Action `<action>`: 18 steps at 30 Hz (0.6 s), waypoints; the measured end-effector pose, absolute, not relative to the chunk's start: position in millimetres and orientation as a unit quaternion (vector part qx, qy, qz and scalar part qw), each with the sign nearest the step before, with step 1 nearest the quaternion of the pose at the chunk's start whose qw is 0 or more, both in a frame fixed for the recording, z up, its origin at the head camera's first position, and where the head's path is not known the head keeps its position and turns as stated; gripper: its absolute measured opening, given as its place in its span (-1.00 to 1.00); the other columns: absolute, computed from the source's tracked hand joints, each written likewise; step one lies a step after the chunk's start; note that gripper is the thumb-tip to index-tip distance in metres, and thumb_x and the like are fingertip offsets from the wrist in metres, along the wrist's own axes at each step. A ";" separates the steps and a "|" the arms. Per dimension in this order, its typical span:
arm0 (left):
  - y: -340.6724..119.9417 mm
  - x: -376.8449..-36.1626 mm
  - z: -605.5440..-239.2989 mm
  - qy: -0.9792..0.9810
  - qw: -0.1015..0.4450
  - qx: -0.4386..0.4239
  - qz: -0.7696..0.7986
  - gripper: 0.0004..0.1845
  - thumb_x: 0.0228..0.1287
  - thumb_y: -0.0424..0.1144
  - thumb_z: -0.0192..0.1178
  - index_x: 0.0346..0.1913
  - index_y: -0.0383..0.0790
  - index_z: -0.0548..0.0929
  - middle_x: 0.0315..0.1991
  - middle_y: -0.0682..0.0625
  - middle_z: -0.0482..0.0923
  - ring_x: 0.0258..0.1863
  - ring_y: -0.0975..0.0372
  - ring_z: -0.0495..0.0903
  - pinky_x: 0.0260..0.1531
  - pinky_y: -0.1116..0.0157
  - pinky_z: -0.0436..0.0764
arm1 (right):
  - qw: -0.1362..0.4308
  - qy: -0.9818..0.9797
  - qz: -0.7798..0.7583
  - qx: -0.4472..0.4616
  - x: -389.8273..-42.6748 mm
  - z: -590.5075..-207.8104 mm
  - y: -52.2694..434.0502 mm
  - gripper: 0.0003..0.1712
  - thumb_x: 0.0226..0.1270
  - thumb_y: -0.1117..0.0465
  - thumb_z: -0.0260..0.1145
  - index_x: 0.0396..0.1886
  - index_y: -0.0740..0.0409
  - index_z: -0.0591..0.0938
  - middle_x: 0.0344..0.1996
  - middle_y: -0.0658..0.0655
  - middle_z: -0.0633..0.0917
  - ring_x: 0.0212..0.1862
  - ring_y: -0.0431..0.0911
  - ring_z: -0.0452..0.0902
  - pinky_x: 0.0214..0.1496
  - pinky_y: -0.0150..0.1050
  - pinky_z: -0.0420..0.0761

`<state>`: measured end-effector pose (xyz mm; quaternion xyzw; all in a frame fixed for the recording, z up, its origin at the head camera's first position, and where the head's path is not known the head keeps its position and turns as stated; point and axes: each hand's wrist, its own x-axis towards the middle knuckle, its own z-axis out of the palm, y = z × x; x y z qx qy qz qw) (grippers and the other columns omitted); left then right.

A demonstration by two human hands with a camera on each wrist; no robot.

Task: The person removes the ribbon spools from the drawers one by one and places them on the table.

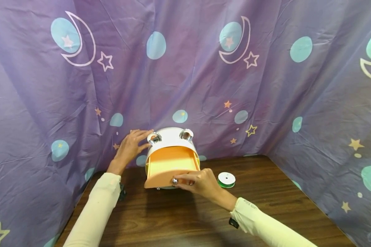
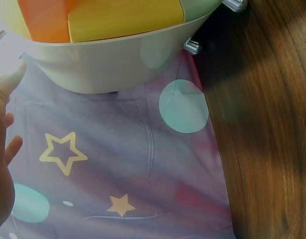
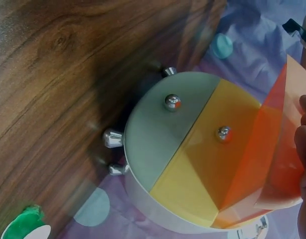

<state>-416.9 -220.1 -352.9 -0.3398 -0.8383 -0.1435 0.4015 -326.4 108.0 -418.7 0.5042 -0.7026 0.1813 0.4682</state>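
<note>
A rounded white mini chest of drawers with silver ring-shaped ears stands at the back of the table. Its top orange drawer is pulled out and tilts down at the front, showing a bare inside. My right hand pinches the silver knob on that drawer's front. On the other side, my left hand reaches to the chest's left edge, fingers extended at the ear. Below, the yellow drawer and green drawer are closed, each with a silver knob.
A spool of green ribbon lies on the table to the right of the chest. The wooden table meets a purple cloth with stars and moons, which hangs behind and along the sides. Short silver feet hold up the chest.
</note>
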 end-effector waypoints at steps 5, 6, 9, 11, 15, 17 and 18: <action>-220.5 -418.1 -353.2 -0.835 0.405 -0.345 -0.143 -0.29 0.07 -0.27 0.60 0.35 -0.12 0.64 0.11 -0.17 0.72 0.16 -0.25 0.61 0.28 -0.32 0.49 | 0.469 -0.708 0.183 0.496 -324.6 -419.6 106.7 -0.58 -0.05 0.04 0.74 -0.11 -0.21 0.87 -0.38 -0.24 0.83 -0.70 -0.48 0.27 -0.67 -0.66 0.21; -220.4 -418.1 -353.3 -0.834 0.405 -0.346 -0.142 -0.29 0.07 -0.27 0.60 0.35 -0.12 0.64 0.11 -0.17 0.72 0.16 -0.25 0.62 0.28 -0.32 0.49 | 0.468 -0.709 0.183 0.494 -324.2 -419.5 106.4 -0.59 -0.03 0.04 0.74 -0.11 -0.21 0.87 -0.41 -0.25 0.82 -0.70 -0.48 0.27 -0.67 -0.65 0.21; -220.0 -417.5 -353.2 -0.834 0.405 -0.346 -0.142 -0.29 0.07 -0.27 0.61 0.35 -0.12 0.64 0.11 -0.17 0.72 0.16 -0.25 0.62 0.28 -0.31 0.49 | 0.464 -0.713 0.187 0.492 -323.1 -418.5 105.4 -0.62 0.02 0.03 0.72 -0.11 -0.23 0.86 -0.45 -0.26 0.80 -0.69 -0.48 0.29 -0.67 -0.64 0.23; -219.9 -417.7 -353.1 -0.833 0.407 -0.346 -0.141 -0.29 0.06 -0.27 0.61 0.35 -0.12 0.64 0.11 -0.17 0.72 0.16 -0.25 0.62 0.28 -0.30 0.49 | 0.463 -0.714 0.188 0.490 -323.1 -418.0 105.1 -0.63 0.04 0.02 0.71 -0.10 -0.23 0.86 -0.43 -0.26 0.81 -0.69 -0.48 0.29 -0.67 -0.63 0.23; -220.1 -417.8 -352.9 -0.832 0.408 -0.347 -0.141 -0.28 0.06 -0.26 0.61 0.35 -0.11 0.64 0.11 -0.17 0.72 0.16 -0.24 0.62 0.28 -0.31 0.49 | 0.460 -0.717 0.191 0.488 -323.8 -417.5 104.8 -0.65 0.06 0.01 0.69 -0.10 -0.24 0.86 -0.40 -0.25 0.82 -0.68 -0.48 0.33 -0.67 -0.63 0.26; -220.2 -417.7 -352.6 -0.833 0.407 -0.347 -0.141 -0.28 0.06 -0.26 0.61 0.36 -0.10 0.63 0.11 -0.17 0.72 0.17 -0.25 0.61 0.29 -0.31 0.48 | 0.459 -0.718 0.192 0.487 -324.9 -417.2 104.8 -0.65 0.05 0.01 0.70 -0.10 -0.24 0.86 -0.41 -0.25 0.81 -0.68 -0.48 0.34 -0.67 -0.63 0.27; -220.2 -417.8 -352.3 -0.833 0.407 -0.347 -0.141 -0.28 0.06 -0.26 0.61 0.36 -0.11 0.63 0.11 -0.17 0.72 0.17 -0.25 0.62 0.29 -0.32 0.48 | 0.459 -0.717 0.194 0.487 -325.7 -416.8 104.8 -0.65 0.05 0.01 0.70 -0.11 -0.24 0.86 -0.42 -0.26 0.81 -0.67 -0.48 0.36 -0.67 -0.63 0.28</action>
